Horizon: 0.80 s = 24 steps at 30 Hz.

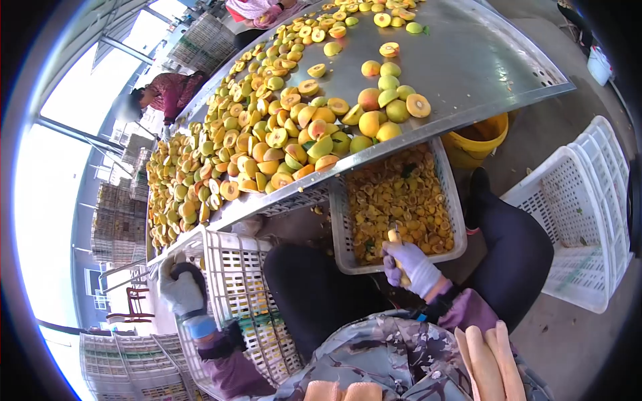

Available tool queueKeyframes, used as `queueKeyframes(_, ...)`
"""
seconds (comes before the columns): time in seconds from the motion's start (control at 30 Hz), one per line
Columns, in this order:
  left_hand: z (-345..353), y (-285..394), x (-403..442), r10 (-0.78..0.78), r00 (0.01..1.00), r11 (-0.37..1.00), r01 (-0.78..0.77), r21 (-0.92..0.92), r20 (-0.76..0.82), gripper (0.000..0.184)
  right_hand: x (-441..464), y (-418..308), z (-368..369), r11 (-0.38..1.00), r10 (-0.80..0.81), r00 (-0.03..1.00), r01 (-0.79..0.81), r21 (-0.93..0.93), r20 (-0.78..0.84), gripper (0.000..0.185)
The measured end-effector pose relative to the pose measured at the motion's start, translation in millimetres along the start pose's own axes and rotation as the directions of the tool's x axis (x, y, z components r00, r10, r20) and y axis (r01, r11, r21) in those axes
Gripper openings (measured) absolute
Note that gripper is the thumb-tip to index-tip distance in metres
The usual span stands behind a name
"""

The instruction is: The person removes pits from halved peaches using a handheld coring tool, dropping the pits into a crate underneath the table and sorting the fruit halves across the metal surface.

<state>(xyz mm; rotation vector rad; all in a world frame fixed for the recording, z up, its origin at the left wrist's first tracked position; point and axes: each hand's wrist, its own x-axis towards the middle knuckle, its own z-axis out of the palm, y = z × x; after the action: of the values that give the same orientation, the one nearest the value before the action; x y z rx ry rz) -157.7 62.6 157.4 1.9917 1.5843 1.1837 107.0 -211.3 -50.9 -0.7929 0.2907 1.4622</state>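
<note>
My right hand, in a pale lilac glove, is closed round the yellowish handle of a small tool whose tip is thin and hard to make out. It is above the near side of a white crate filled with orange-yellow fruit scraps. My left hand, in a whitish glove with a dark thumb, is beside the upper corner of a slatted white crate. Its fingers look curled, and what they hold, if anything, is hidden. Many halved yellow-orange fruits cover the metal table above.
A yellow bucket stands beneath the table's right end. Stacked white crates lean at the right, and more crates stand lower left. Across the table a person in dark red bends over the fruit. The table's metal edge runs above the scrap crate.
</note>
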Motion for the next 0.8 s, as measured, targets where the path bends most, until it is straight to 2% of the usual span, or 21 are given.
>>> queueKeyframes(0.03, -2.0, 19.0, -7.0, 0.273, 0.957, 0.834, -0.183, 0.52, -0.1, 0.034, -4.8, -3.8, -1.1, 0.997, -0.019, 0.996, 0.025, -0.071, 0.086, 0.018)
queueKeyframes(0.07, -2.5, 37.9, -14.0, 0.532, 0.846, 0.398, -0.208, 0.893, -0.04, 0.041, 1.0, -1.5, -5.5, 0.997, -0.017, 0.996, 0.023, -0.071, 0.092, 0.018)
queueKeyframes(0.1, 0.2, 26.5, 5.0, 0.346, 0.936, 0.633, -0.181, 0.753, -0.066, 0.05, 10.7, 3.4, -11.3, 0.969, -0.07, 0.996, 0.057, -0.24, -0.046, 0.019)
queueKeyframes(0.13, 22.7, 57.8, -4.2, 0.279, 0.96, 0.741, -0.211, 0.637, -0.007, 0.049, 17.1, 4.2, -13.8, 0.912, -0.149, 0.974, 0.067, -0.406, -0.173, 0.021)
queueKeyframes(0.17, 50.8, 68.0, -8.0, 0.237, 0.969, 0.852, -0.243, 0.463, 0.072, 0.053, 4.3, -2.9, -5.1, 0.884, -0.129, 0.981, 0.048, -0.465, -0.143, 0.023)
queueKeyframes(0.2, 84.2, 69.9, -7.7, 0.613, 0.769, 0.673, -0.629, 0.389, 0.183, 0.044, 2.2, -3.5, -2.6, 0.886, -0.132, 0.98, 0.051, -0.462, -0.146, 0.023)
queueKeyframes(0.23, 123.0, 88.3, -19.9, 0.473, 0.846, 0.858, -0.506, 0.086, 0.246, 0.044, 0.9, -2.1, -1.6, 0.855, -0.171, 0.983, 0.112, -0.506, -0.07, 0.024)
queueKeyframes(0.27, 148.5, 112.2, -34.7, 0.362, 0.848, 0.86, -0.464, 0.214, 0.386, 0.043, -1.1, -2.1, -1.5, 0.819, -0.206, 0.979, 0.176, -0.546, 0.007, 0.024)
queueKeyframes(0.3, 185.4, 111.9, -32.9, 0.459, 0.768, 0.812, -0.566, 0.14, 0.446, 0.043, -5.1, -6.2, -0.3, 0.815, -0.191, 0.978, 0.203, -0.542, 0.079, 0.02)
queueKeyframes(0.37, 243.8, 120.4, -36.1, 0.318, 0.731, 0.858, -0.492, 0.144, 0.603, 0.044, -5.4, -6.9, -2.6, 0.786, -0.256, 0.965, 0.237, -0.571, 0.049, 0.021)
queueKeyframes(0.43, 297.4, 101.8, -31.7, 0.322, 0.718, 0.858, -0.497, 0.132, 0.617, 0.046, -5.1, -7.8, -6.1, 0.751, -0.328, 0.945, 0.269, -0.602, 0.014, 0.022)
queueKeyframes(0.47, 314.3, 93.6, -30.7, 0.325, 0.722, 0.857, -0.498, 0.131, 0.611, 0.047, -3.7, -6.8, -8.9, 0.672, -0.395, 0.918, 0.278, -0.686, -0.015, 0.024)
queueKeyframes(0.53, 316.2, 86.4, -21.0, 0.364, 0.702, 0.904, -0.424, -0.05, 0.612, 0.041, -4.7, -8.2, -10.9, 0.585, -0.464, 0.885, 0.273, -0.764, -0.039, 0.026)
queueKeyframes(0.57, 307.9, 88.9, -23.2, 0.342, 0.723, 0.934, -0.334, -0.128, 0.6, 0.037, -5.6, -9.9, -8.9, 0.497, -0.534, 0.845, 0.302, -0.813, -0.012, 0.028)
queueKeyframes(0.6, 293.1, 93.9, -28.8, 0.415, 0.667, 0.899, -0.195, -0.392, 0.619, 0.037, -6.2, -10.3, -5.6, 0.407, -0.595, 0.803, 0.324, -0.854, 0.021, 0.03)
queueKeyframes(0.63, 271.6, 97.6, -31.4, 0.422, 0.553, 0.854, 0.024, -0.52, 0.719, 0.04, -6.6, -10.8, -1.2, 0.415, -0.587, 0.809, 0.322, -0.851, 0.02, 0.03)
queueKeyframes(0.67, 249.3, 98.1, -36.0, 0.449, 0.424, 0.769, 0.264, -0.582, 0.786, 0.044, -7.4, -12.9, 4.1, 0.37, -0.655, 0.75, 0.423, -0.827, 0.09, 0.029)
queueKeyframes(0.7, 231.3, 94.0, -48.4, 0.443, 0.347, 0.711, 0.426, -0.56, 0.826, 0.046, -9.3, -15.5, 9.6, 0.316, -0.717, 0.68, 0.516, -0.796, 0.156, 0.028)
queueKeyframes(0.73, 215.5, 91.2, -64.1, 0.45, 0.266, 0.635, 0.576, -0.514, 0.853, 0.048, -13.5, -18.9, 17.5, 0.324, -0.71, 0.688, 0.51, -0.797, 0.151, 0.028)
queueKeyframes(0.77, 200.4, 93.7, -80.3, 0.437, 0.21, 0.625, 0.628, -0.463, 0.875, 0.053, -18.7, -22.2, 26.7, 0.399, -0.678, 0.719, 0.536, -0.744, 0.154, 0.027)
queueKeyframes(0.8, 195.8, 78.7, -93.3, 0.424, 0.211, 0.607, 0.656, -0.449, 0.881, 0.057, -21.3, -21.7, 32.7, 0.473, -0.645, 0.747, 0.554, -0.685, 0.159, 0.026)
